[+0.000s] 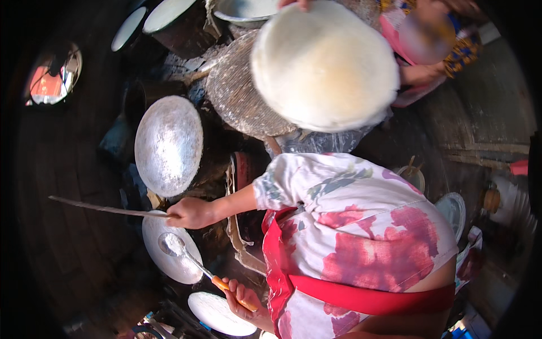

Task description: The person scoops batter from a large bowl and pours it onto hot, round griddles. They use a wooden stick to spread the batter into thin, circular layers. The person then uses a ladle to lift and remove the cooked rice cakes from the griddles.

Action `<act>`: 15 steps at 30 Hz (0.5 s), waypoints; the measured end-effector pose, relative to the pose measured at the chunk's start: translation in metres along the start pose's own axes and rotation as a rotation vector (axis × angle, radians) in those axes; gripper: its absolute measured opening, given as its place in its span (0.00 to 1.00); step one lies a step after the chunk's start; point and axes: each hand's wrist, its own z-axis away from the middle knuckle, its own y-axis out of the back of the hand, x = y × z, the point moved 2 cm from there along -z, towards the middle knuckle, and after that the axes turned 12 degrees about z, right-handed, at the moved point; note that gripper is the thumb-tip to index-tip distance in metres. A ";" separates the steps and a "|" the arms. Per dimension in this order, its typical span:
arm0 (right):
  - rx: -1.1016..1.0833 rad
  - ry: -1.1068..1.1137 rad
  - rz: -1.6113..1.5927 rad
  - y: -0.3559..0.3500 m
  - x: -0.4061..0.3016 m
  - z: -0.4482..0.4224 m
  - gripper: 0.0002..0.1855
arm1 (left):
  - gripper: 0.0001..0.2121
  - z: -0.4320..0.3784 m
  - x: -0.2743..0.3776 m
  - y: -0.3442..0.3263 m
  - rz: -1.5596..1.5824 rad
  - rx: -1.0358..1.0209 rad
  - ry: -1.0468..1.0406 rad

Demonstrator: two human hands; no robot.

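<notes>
My right hand [192,213] grips the end of a long thin stick [106,208] that points away to the left. Below it, my left hand [243,298] is closed around the orange handle of a metal ladle [203,268]. The ladle's bowl, which holds something white, is over a round whitish surface [184,273]; whether they touch, I cannot tell. A domed metal lid [169,146] sits just above my right hand in the picture. Nearer my left wrist is another round white surface [222,313].
A co-worker's hand [413,75] is at the edge of a large round pale disc [326,68], partly covering a round ridged mat [241,91]. Clear plastic sheeting [322,142] lies below. White-topped drums [169,15] and a metal basin [247,9] stand at the top.
</notes>
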 end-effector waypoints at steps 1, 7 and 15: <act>-0.048 0.033 -0.030 -0.009 -0.021 -0.010 0.19 | 0.14 0.005 0.000 0.003 0.039 -0.023 -0.001; -0.459 0.081 -0.243 -0.085 -0.046 -0.019 0.17 | 0.12 0.036 0.001 0.025 0.252 -0.078 -0.237; -1.174 -0.231 -0.119 -0.214 -0.037 0.087 0.18 | 0.09 0.155 -0.069 0.091 0.327 0.232 -0.874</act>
